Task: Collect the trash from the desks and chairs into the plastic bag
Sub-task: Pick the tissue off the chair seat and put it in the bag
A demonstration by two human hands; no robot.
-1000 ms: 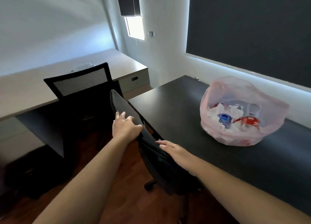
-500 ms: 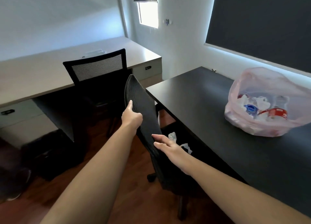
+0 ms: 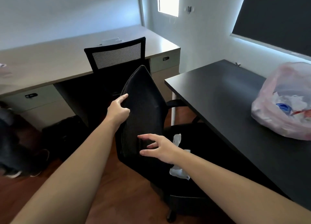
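Observation:
A black office chair [image 3: 143, 105] stands pulled out from the black desk [image 3: 223, 92], its backrest edge-on to me. My left hand [image 3: 118, 108] holds the backrest's left edge, index finger stretched along it. My right hand [image 3: 159, 149] hovers with spread fingers just off the lower backrest, holding nothing. On the chair's seat lie crumpled white scraps of trash [image 3: 177, 138], one more piece [image 3: 179, 172] showing below my right wrist. The pink plastic bag [image 3: 286, 109], holding bottles and wrappers, sits on the black desk at the right.
A long beige desk [image 3: 58, 60] with drawers runs along the far wall, a second mesh-backed chair [image 3: 117, 55] tucked under it and a pale object [image 3: 111, 41] on top. Dark bags [image 3: 64, 134] and shoes [image 3: 40, 156] lie on the wooden floor at left.
The chair has swung out from the black desk, uncovering the white scraps on its seat. My right hand has come off the backrest. My left hand slid down to the backrest's side edge.

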